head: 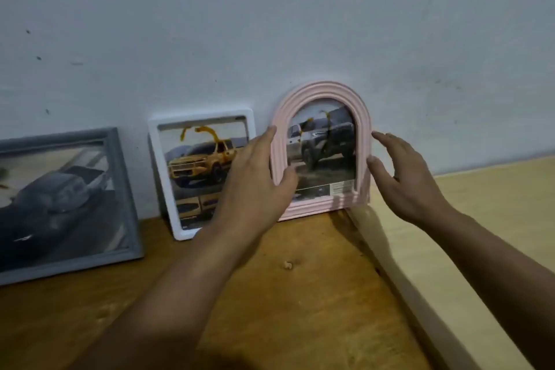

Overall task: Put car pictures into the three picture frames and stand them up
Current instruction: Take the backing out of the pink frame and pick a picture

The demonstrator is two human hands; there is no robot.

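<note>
You look to be on the last step: standing the pink frame [321, 150] at the far right of the row, against the wall [270, 24]. Your left hand [255, 171] lies along its left edge with straight fingers, thumb over the lower glass; it touches rather than clasps. Your right hand [402, 177] hangs just beside the right edge, fingers loose, grip released, holding nothing. Next, I judge, you need only draw both hands away slowly and see that it stays up; it may slide on the surface [300, 294].

Count: three frames, each with one car picture: grey frame [120, 189] far left, white frame [162, 177] in the middle, pink on the right. Two hands.
</note>
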